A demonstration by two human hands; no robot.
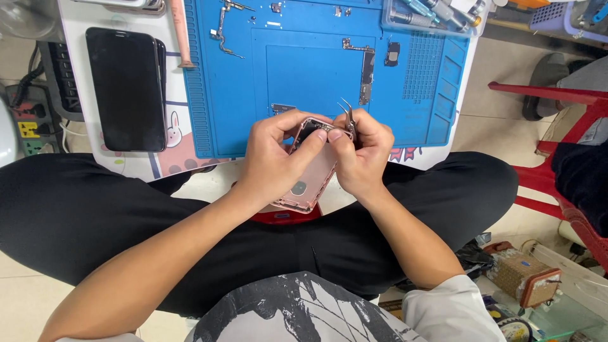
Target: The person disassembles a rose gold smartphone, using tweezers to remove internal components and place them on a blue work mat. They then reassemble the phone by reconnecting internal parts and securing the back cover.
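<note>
The pink phone shell (310, 174) is held above the person's lap, just in front of the near edge of the worktop (171, 158), and not resting on it. Its long axis runs slanted: the top end, with the dark opening, points up toward the blue mat (253, 76), and the bottom end points down and to the left, toward the person's body. The left hand (275, 158) wraps around the left side of the shell and carries most of it, with the thumb laid over the upper edge, so this hand is closed on the shell. The right hand (362, 155) meets it from the other side at the top end; its thumb and first finger press on the upper right corner of the shell, and at the same time it keeps a pair of tweezers (349, 117) clamped among the fingers (the tips stick up and away from the shell, toward the mat). Both hands touch the shell, but the right one is nearer to the top corner where the fingers gather. On the mat lie a narrow circuit board (367, 73) and small metal parts, well apart from the hands, and a black phone (126, 88) lies face up at the left of the worktop.
</note>
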